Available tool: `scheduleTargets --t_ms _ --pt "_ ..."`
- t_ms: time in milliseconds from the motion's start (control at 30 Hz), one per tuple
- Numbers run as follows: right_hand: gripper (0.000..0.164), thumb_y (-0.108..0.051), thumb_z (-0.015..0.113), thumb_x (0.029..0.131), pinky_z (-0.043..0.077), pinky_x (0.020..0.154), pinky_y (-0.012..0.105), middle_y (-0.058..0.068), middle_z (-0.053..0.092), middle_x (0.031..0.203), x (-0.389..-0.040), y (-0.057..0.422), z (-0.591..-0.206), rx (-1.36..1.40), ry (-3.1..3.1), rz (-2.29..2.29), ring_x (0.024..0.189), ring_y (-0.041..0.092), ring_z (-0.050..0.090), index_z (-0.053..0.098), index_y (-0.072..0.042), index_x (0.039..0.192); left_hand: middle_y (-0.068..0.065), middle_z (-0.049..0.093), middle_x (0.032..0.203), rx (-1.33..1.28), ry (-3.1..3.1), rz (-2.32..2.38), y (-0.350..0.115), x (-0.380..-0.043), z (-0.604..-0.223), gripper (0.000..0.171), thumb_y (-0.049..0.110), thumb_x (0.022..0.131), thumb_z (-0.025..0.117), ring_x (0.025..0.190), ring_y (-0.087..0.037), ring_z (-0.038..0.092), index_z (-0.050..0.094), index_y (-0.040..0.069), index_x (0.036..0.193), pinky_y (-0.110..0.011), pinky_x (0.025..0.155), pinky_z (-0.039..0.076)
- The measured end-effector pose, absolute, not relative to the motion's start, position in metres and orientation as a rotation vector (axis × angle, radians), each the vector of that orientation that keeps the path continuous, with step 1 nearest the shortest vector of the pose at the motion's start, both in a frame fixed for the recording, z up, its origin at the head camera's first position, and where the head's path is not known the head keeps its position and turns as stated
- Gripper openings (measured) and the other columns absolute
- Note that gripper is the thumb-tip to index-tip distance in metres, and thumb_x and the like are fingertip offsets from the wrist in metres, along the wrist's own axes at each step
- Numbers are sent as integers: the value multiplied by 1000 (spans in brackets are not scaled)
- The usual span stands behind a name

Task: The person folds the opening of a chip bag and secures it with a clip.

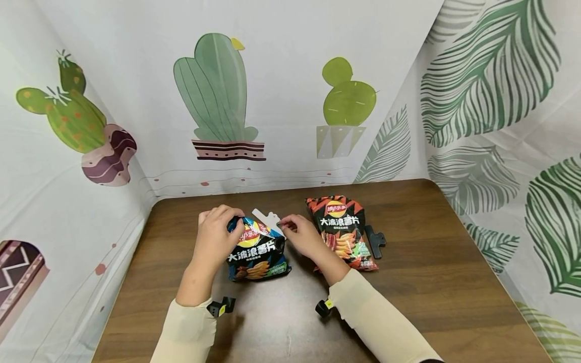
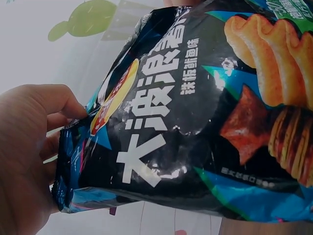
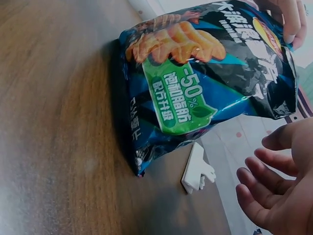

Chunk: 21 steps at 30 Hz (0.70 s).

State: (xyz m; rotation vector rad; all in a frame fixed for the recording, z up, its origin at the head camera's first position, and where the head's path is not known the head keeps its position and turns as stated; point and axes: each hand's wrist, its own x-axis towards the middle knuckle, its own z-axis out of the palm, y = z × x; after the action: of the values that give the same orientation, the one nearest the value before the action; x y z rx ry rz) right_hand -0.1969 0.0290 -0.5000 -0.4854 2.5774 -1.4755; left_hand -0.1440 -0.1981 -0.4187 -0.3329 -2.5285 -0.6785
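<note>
On my feed the left grip (image 1: pixel 218 229) pinches the upper left corner of the blue-and-black chip bag (image 1: pixel 256 257), thumb and fingers curled round the film. Below that grip the bag stands tilted, its lower end on the tabletop (image 1: pixel 431 297). I see a plump pouch, its front printed with wavy chips and a green "50%" patch; the opaque film hides what is inside.

At the bag's other upper corner I have the right grip (image 3: pixel 283 181), its fingers loosely bent and apart, holding nothing; in the right wrist view the thumb sits just beside the corner, with a gap to the film.

Between the 2 grips, behind the bag, 1 white clip (image 1: pixel 269 218) lies on the tabletop. To the right of the right grip, I see a red chip bag (image 1: pixel 342 229) lying face up, also plump, its contents likewise covered by printed film. Just past its right edge lies 1 dark clip (image 1: pixel 375 242).

Back from the grips toward me, 2 cream sleeves (image 1: pixel 381 317) carry small black wrist mounts (image 1: pixel 222 306). Beyond both grips hangs a white cloth (image 1: pixel 290 101) printed with cacti and leaves.
</note>
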Motion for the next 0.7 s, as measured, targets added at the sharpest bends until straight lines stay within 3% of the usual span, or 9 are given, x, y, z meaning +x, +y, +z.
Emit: scheduleTargets --t_ms 467,700 --pt "41 -18 60 101 52 98 44 13 59 123 -206 18 -502 -497 2603 -1261 114 26 64 56 -3 139 -3 71 92 -314 -2513 -684 -200 -141 -420 7 12 88 68 85 -24 66 74 12 92 -46 87 36" --pt "45 -20 60 101 50 101 46 15 56 129 -213 15 -507 -466 2592 -1232 116 29 62 53 -2 142 -3 71 92 -325 -2506 -668 -202 -142 -422 6 12 88 69 83 -23 65 73 12 91 -46 86 36"
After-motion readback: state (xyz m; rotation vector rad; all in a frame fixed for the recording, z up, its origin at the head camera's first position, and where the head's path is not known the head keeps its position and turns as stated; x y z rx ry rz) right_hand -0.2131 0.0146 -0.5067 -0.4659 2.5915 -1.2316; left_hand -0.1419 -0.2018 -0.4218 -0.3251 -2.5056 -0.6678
